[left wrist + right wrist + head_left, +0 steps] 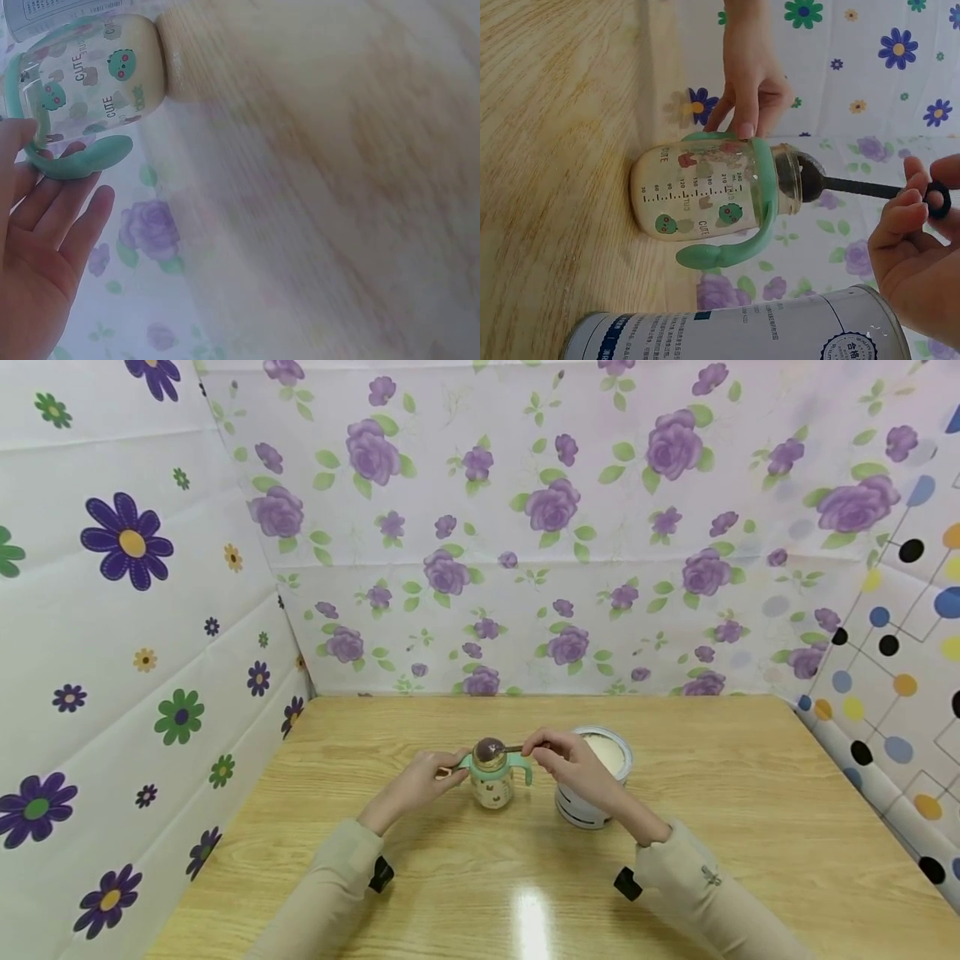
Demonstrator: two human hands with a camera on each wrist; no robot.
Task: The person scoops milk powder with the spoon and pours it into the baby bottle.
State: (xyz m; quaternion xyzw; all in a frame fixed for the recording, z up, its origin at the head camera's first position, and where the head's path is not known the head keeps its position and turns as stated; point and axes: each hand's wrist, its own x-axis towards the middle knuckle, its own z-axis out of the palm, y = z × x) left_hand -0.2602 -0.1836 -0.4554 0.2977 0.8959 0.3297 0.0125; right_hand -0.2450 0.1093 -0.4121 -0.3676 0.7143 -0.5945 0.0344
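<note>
A clear baby bottle (491,792) with green handles and small cartoon prints stands upright on the table, its top uncovered. My left hand (420,781) holds one green handle (97,156); in the left wrist view the thumb lies against the collar and fingers pass behind the handle. My right hand (573,764) pinches the ring end of a dark long-handled spoon (862,187). The spoon's bowl is tipped at the bottle's mouth, partly inside the neck in the right wrist view. Whether powder is still in the bowl, I cannot tell.
Just right of the bottle stands an open white can (581,810) with pale powder inside, partly behind my right forearm. The wooden table (720,777) meets flowered cloth walls (555,543) at the back and sides. Black devices (381,874) sit under both wrists.
</note>
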